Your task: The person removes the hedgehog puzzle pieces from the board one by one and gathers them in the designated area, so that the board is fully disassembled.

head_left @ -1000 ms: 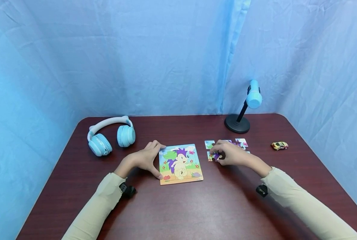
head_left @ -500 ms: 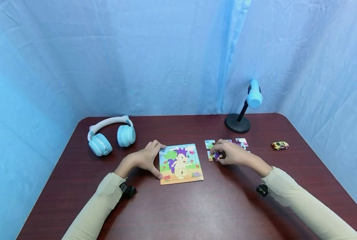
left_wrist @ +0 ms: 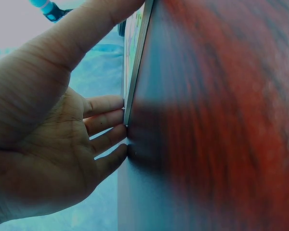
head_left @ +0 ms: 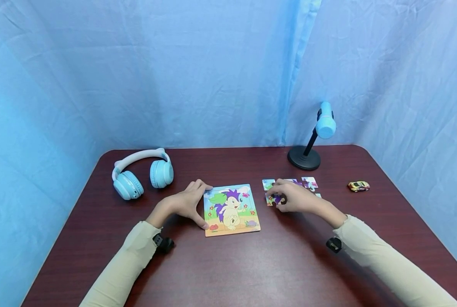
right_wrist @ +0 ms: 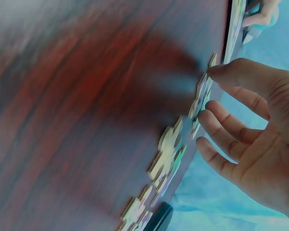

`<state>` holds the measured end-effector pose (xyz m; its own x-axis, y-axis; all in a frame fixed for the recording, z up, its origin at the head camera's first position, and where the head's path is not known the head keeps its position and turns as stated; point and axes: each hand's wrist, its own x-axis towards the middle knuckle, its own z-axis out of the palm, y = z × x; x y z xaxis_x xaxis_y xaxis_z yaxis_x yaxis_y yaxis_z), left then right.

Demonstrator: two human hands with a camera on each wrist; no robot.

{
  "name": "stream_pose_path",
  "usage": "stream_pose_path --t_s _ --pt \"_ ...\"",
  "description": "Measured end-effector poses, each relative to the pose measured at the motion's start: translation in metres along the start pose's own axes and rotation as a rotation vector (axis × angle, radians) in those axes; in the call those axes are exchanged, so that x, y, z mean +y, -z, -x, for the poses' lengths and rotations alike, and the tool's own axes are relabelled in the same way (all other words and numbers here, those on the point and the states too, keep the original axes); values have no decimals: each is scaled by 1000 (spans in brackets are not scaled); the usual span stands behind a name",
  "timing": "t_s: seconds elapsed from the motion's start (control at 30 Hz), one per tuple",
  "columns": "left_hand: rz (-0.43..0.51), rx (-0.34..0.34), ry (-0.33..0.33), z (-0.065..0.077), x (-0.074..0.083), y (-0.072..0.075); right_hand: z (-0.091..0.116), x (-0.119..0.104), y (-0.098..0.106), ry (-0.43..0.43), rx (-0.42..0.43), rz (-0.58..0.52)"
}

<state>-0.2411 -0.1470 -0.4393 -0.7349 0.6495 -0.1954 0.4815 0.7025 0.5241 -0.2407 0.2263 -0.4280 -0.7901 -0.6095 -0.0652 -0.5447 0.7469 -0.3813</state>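
My left hand (head_left: 187, 202) rests at the left edge of a square picture puzzle board (head_left: 232, 211) showing a purple-haired hedgehog. Its thumb touches the near corner and its fingertips the far one. In the left wrist view, straight fingers (left_wrist: 103, 118) meet the board's rim (left_wrist: 137, 62). To the board's right, my right hand (head_left: 295, 196) bends over several loose jigsaw puzzle pieces (head_left: 268, 184) on the table. Thumb and forefinger pinch a puzzle piece (head_left: 269, 200) at the near left. The right wrist view shows the thumb (right_wrist: 224, 72) against a piece's edge; the other fingers stay loosely curled.
Blue headphones (head_left: 162, 174) with a white band lie at the far left of the table (head_left: 228, 268). A blue microphone (head_left: 325, 125) on a black stand (head_left: 304, 158) is at the back right, with a small toy car (head_left: 358, 186) farther right. Blue curtains (head_left: 213, 76) surround the table.
My right hand has shifted very slightly left, its fingertips now covering more of the near-left puzzle piece. The left hand and the board have stayed in place.
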Motion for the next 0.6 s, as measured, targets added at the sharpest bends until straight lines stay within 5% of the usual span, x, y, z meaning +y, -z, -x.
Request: stream_pose_path --t_s 0.6 --pt "-3 -1 8 0 0 0 -8 -41 -13 104 -11 7"
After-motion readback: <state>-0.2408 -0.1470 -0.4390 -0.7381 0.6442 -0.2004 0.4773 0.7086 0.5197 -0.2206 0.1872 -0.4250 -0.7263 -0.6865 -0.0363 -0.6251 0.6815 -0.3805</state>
